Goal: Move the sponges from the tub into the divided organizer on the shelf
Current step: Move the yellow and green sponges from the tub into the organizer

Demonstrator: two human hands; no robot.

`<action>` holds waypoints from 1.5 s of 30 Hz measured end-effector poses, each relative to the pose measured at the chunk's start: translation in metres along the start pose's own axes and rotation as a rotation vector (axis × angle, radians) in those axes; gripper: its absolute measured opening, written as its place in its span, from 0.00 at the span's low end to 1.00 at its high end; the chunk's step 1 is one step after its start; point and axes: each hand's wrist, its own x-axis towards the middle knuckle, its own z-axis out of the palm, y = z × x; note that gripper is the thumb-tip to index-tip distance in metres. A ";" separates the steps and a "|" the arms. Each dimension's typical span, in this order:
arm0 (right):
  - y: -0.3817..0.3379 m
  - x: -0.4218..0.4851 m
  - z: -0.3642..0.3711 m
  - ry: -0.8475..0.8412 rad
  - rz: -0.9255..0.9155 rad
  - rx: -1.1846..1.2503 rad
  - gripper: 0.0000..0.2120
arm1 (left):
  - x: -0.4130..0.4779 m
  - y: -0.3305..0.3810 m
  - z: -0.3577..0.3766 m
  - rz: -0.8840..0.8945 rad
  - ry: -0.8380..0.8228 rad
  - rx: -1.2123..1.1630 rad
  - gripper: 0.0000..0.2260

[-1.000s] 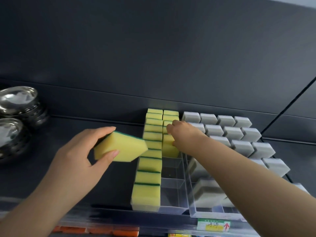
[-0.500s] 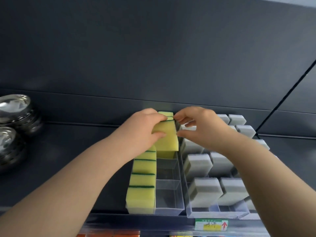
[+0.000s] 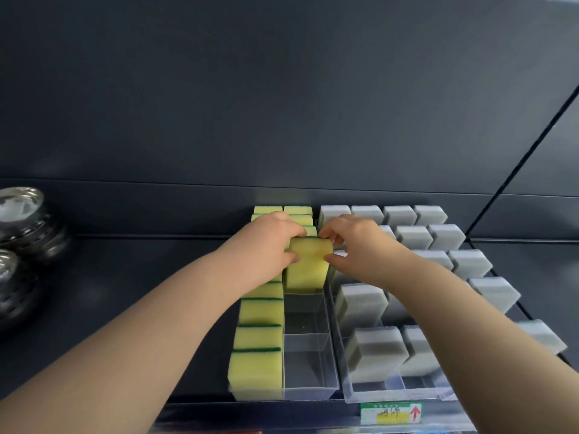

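Dark shelf (image 3: 125, 277) before grey back panel (image 3: 282, 89). Clear organizer (image 3: 310, 383) at centre, left column filled with yellow sponges (image 3: 257, 364). Left hand (image 3: 266, 245) and right hand (image 3: 360, 245) both pinching one sponge (image 3: 308, 264) with curled fingers, upright in right column. One second earlier: held by left hand alone, out left of organizer; right hand alone in that column.

Yellow sponges (image 3: 256, 368) edged green, grey sponges (image 3: 470, 263), dark shelf (image 3: 131, 277).

Sponges (image 3: 257, 368) fill the left column of the organizer (image 3: 310, 391), right of bowls (image 3: 22, 214).
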 end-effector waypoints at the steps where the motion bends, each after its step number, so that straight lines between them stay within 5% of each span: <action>1: 0.000 0.001 0.000 -0.007 0.006 -0.008 0.16 | 0.000 -0.001 0.000 -0.005 0.002 0.002 0.20; 10: -0.005 0.007 0.002 -0.113 -0.001 -0.211 0.18 | 0.003 -0.007 0.007 -0.010 0.011 -0.023 0.16; 28: -0.011 0.005 -0.003 -0.107 -0.081 -0.204 0.20 | -0.002 -0.016 0.012 -0.062 0.124 -0.335 0.13; 45: -0.013 0.003 0.032 -0.251 -0.134 -0.381 0.13 | -0.012 -0.024 0.026 0.037 -0.079 0.124 0.09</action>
